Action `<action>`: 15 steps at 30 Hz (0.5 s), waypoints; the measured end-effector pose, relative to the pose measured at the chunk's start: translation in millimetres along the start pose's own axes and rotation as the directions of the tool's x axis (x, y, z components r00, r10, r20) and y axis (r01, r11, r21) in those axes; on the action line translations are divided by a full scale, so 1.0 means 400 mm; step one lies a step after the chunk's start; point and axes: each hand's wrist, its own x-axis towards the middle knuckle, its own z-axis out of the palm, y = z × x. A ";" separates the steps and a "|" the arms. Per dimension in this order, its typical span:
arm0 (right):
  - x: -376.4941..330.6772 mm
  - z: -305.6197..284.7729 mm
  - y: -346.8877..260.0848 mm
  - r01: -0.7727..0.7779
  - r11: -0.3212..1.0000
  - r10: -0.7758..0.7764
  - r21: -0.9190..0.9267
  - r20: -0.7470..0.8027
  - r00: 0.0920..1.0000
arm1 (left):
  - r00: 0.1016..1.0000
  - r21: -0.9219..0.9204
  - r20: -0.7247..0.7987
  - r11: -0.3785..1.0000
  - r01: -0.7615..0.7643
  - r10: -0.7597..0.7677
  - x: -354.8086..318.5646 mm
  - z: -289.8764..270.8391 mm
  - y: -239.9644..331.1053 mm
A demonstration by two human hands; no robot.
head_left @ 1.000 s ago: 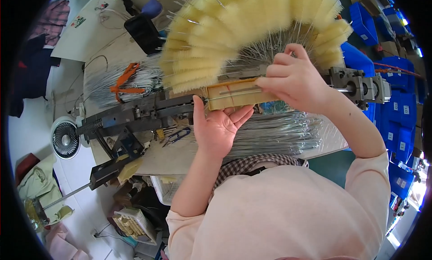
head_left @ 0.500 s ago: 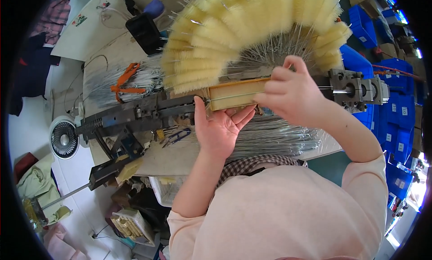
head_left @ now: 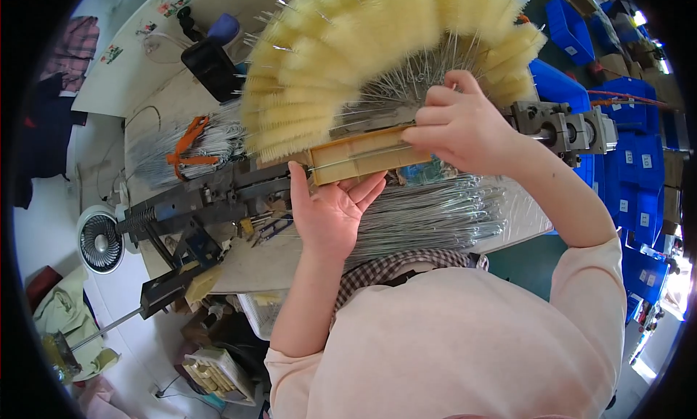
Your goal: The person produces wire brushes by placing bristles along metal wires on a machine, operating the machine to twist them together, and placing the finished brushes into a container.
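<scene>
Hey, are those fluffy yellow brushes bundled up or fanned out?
Fanned out: the fluffy yellow brushes form a wide arc beyond the tan rectangular tray.

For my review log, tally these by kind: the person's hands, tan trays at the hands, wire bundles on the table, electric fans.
Left hand and right hand: 2
Tan tray: 1
Orange-tied wire bundle and nearer wire bundle: 2
Electric fan: 1
Total: 6

Plain pale-peach top (head_left: 465,339) with short, loose, wide sleeves (head_left: 592,277); bare forearms (head_left: 563,190) and bare hands (head_left: 465,129)
</scene>
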 end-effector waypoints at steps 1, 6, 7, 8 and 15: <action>0.000 0.002 -0.003 0.001 1.000 -0.001 -0.015 0.035 0.999 | 1.000 0.006 0.007 1.000 -0.006 0.006 0.000 -0.001 0.000; -0.003 -0.047 -0.023 -0.092 0.992 0.114 0.087 -0.298 0.948 | 0.999 -0.005 0.037 1.000 0.006 -0.006 0.004 -0.011 -0.004; -0.005 -0.065 -0.041 -0.147 0.982 0.182 0.120 -0.384 0.905 | 0.999 -0.017 0.054 1.000 -0.004 0.005 0.004 -0.013 -0.004; -0.017 -0.072 -0.065 -0.152 0.981 0.186 0.118 -0.382 0.905 | 0.998 -0.017 0.057 1.000 0.001 0.000 0.003 -0.018 -0.005; -0.073 -0.062 -0.194 -0.443 0.897 0.440 -0.003 -0.101 0.892 | 0.997 -0.148 0.072 0.989 0.015 -0.004 0.011 -0.041 -0.019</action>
